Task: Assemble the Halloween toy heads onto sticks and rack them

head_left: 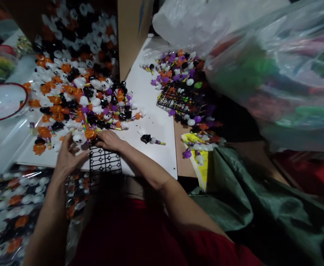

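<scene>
My left hand [69, 157] is curled around a white skull-faced plastic piece [79, 139], its thumb reaching right toward a black plastic grid rack [105, 159]. At the rack's far end, my right hand [109, 140] has its fingers bent together; what they pinch is hidden. An orange pumpkin piece [90, 134] touches or lies close to those fingertips. Just beyond both hands spreads a large pile of orange, white and black pieces [75, 88], some on clear tubes with colourful contents. The rack's near end fades into shadow by my body.
A cardboard box [130, 33] opens onto the pile. On the white table [153, 162] lies a black-topped tube [150, 139]. To the right stand another black rack [178, 99] among purple pieces and a big clear bag [275, 81]. A red-rimmed bowl [5, 101] sits left.
</scene>
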A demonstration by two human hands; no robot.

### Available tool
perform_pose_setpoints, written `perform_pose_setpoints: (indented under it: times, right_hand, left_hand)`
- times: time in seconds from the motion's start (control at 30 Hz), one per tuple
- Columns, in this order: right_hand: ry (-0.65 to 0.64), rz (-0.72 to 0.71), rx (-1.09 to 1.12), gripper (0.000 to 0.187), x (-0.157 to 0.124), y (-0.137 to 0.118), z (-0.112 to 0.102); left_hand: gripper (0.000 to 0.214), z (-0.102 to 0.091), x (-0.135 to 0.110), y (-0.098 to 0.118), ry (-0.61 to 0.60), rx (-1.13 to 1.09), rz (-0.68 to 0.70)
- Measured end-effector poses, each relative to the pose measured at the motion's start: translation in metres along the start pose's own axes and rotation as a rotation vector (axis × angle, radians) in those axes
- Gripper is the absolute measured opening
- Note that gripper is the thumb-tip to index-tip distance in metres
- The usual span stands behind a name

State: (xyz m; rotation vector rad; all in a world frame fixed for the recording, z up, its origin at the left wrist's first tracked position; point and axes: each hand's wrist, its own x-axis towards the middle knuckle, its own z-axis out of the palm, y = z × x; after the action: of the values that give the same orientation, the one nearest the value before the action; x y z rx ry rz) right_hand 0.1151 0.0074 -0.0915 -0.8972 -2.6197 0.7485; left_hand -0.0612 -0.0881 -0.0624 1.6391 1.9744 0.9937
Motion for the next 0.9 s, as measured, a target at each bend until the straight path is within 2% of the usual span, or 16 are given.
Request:
perform_pose_setpoints:
  times: [0.07,0.13,0.2,0.27,0.33,0.43,0.5,0.53,0.6,0.73,0.77,0.83,0.9]
  right_hand:
    - [0.040,0.011,-0.009,0.027,-0.004,-0.005,-0.001]
    - [0.092,0.030,-0.019,0.025,-0.019,-0.011,-0.009]
    - [0.167,0.067,-0.033,0.026,-0.049,-0.011,-0.021]
    - [0.282,0.163,-0.070,0.037,-0.091,-0.003,-0.037]
    - [0.437,0.394,-0.205,0.040,-0.139,0.014,-0.052]
    - [0.408,0.600,-0.320,0.035,-0.197,0.041,-0.074]
    - [0.412,0.671,-0.393,0.033,-0.212,0.053,-0.090]
    - [0.428,0.695,-0.439,0.034,-0.209,0.056,-0.097]
    - [0.446,0.697,-0.514,0.036,-0.183,0.057,-0.108]
    - [0.306,0.482,-0.461,0.029,-0.089,0.057,-0.109]
    - [0.263,0.444,-0.447,0.027,-0.070,0.057,-0.105]
    - [0.206,0.446,-0.466,0.024,-0.050,0.057,-0.095]
    - [0.190,0.468,-0.530,0.023,-0.055,0.064,-0.087]
  left_hand:
    - [0.087,-0.010,0.014,0.024,0.028,0.068,0.158]
    - [0.070,-0.012,0.027,0.043,-0.064,0.175,0.303]
    - [0.053,-0.006,0.034,0.054,-0.157,0.262,0.361]
    - [0.050,0.004,0.033,0.055,-0.140,0.308,0.351]
    - [0.050,0.013,0.028,0.053,-0.058,0.338,0.317]
    - [0.049,0.018,0.018,0.052,0.001,0.368,0.256]
    - [0.050,0.015,0.015,0.054,0.001,0.340,0.256]
    - [0.052,0.013,0.016,0.055,-0.001,0.314,0.272]
    - [0.058,0.008,0.022,0.058,-0.032,0.269,0.312]
    - [0.050,0.008,0.039,0.069,-0.234,0.231,0.338]
    - [0.048,0.010,0.039,0.071,-0.247,0.210,0.345]
    - [0.050,0.012,0.032,0.066,-0.157,0.158,0.354]
    - [0.046,0.013,0.008,0.045,0.046,0.141,0.283]
